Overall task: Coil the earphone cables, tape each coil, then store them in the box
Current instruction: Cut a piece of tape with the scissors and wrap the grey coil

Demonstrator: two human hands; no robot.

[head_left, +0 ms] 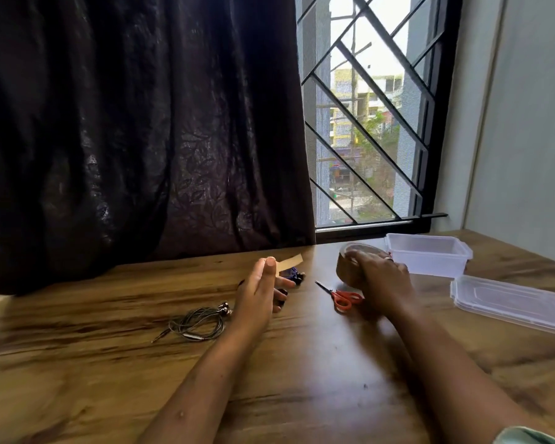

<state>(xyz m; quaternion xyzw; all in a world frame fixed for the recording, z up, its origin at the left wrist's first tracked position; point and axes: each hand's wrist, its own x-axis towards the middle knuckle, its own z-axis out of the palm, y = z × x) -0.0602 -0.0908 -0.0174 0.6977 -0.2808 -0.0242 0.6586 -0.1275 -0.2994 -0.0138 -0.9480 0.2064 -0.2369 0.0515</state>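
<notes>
Tan tape strip (290,262): a short cut piece, pinched at one end between the thumb and forefinger of the left hand (260,291), with its free end sticking up and away from the palm.
Left hand: raised just above the wooden table (302,379). Its lower fingers curl round the blue earphones (293,275), a dark bundle only partly visible past the fingers.
Right hand (382,274): well apart from the left, its fingers wrapped over the brown tape roll (346,267), which sits on the table beside the box.
Grey earphones (199,322): a loose, untaped coil lying on the table just left of the left wrist, with the plug trailing out.
Scissors (343,298): red-handled, flat on the table between the two hands.
Box (430,267): clear plastic, open, at the far right. Its lid (510,302) lies separately, nearer the person.
Handling, cable: probably very light, thin and springy. A coil is likely to loosen if released, so it is best held across the bunched loops, not by the earbuds.
Handling, tape: light, limp and sticky. It is likely to fold onto itself or the fingers, so it is best held only at its end.
</notes>
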